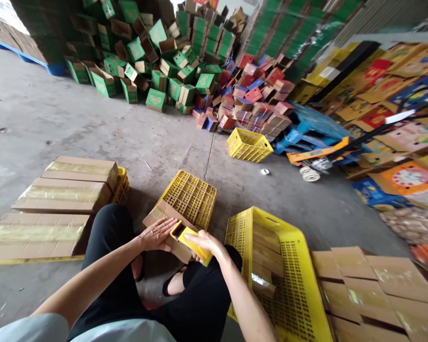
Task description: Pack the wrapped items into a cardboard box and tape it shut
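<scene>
My left hand (157, 234) lies flat, fingers stretched, on top of a small brown cardboard box (167, 212). In my right hand (204, 243) is a yellow tape dispenser (191, 237) with a dark opening at its front end; it rests at the box's top, close to my left fingertips. The box sits between my knees on the near end of an upturned yellow plastic crate (190, 194). Part of the box is hidden under my hands and the dispenser.
Taped long boxes (62, 194) lie on a yellow crate at left. At right stand a large yellow crate (295, 266) holding several boxes and a stack of taped boxes (374, 285). Beyond are a small yellow crate (248, 145), green cartons (156, 99), blue pallets (316, 121) and a pallet jack (319, 156).
</scene>
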Motion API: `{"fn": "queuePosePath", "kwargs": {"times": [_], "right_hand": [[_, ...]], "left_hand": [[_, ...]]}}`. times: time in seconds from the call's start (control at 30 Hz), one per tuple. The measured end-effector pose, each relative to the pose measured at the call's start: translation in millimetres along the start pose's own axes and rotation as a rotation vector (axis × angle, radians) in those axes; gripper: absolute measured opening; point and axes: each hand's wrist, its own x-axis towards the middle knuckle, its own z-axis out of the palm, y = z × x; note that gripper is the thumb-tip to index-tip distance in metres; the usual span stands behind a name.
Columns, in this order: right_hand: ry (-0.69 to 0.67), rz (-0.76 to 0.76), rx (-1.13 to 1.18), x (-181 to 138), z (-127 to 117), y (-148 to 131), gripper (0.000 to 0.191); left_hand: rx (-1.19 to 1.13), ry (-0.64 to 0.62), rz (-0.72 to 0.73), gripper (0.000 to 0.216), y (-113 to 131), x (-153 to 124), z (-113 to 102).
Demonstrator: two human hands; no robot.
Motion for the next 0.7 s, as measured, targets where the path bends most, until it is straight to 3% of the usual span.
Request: {"fn": "queuePosePath", "kwargs": {"times": [0.27, 0.5, 0.7], "right_hand": [[0.011, -0.009, 0.002, -7, -5, 27, 0.047], [0.053, 0.009, -0.012, -11, 0, 21, 0.044], [0.046, -0.005, 0.002, -12, -1, 24, 0.046]], "left_hand": [[-0.012, -0.007, 0.004, 0.105, -3, 0, 3], [0.011, -0.053, -0.003, 0.105, 1, 0, 2], [-0.007, -0.016, 0.061, 0.103, 17, 4, 11]]}}
